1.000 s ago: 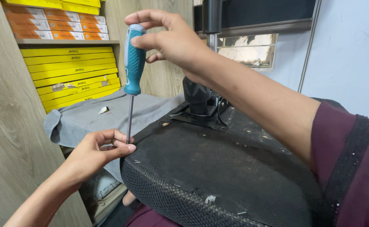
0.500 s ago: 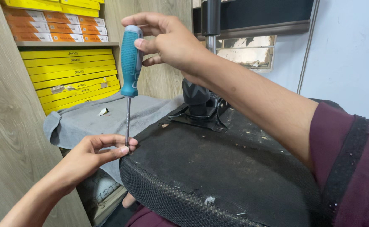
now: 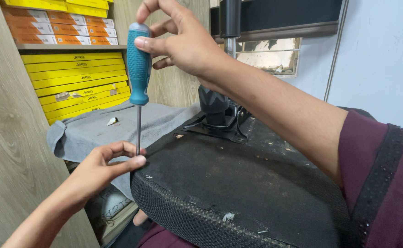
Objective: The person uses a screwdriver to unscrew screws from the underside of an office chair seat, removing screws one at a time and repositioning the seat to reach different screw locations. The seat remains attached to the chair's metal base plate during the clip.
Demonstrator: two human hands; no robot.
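— What do I have in the hands at this point?

— My right hand point(image 3: 187, 43) grips the blue-handled screwdriver point(image 3: 139, 69) near the top of its handle, thumb and fingers closed around it. The tool stands nearly upright. My left hand point(image 3: 103, 167) pinches the lower end of the steel shaft point(image 3: 138, 128) between thumb and forefinger, right at the near corner of the upturned chair seat point(image 3: 238, 183).

— Where does the tip sit?

— I cannot see it; my left fingers point(image 3: 130, 160) cover it. It meets the seat's black underside just by the mesh edge point(image 3: 174, 206). I cannot tell whether a screw is under it.

— How do I do this step well, then?

— I judge that the shaft must stay square to the seat, so I keep the handle straight above the tip and let the left fingers only guide, not squeeze. Pressure should come down through the right palm before any turning, otherwise the tip may slip across the rough board.

— Anything nearby to mind?

— The seat's metal mount point(image 3: 220, 121) and post point(image 3: 229, 27) stand well behind the tool. A grey cloth point(image 3: 96, 131) lies on the desk beyond, with yellow boxes point(image 3: 77, 80) shelved behind it. None of it touches the screwdriver.
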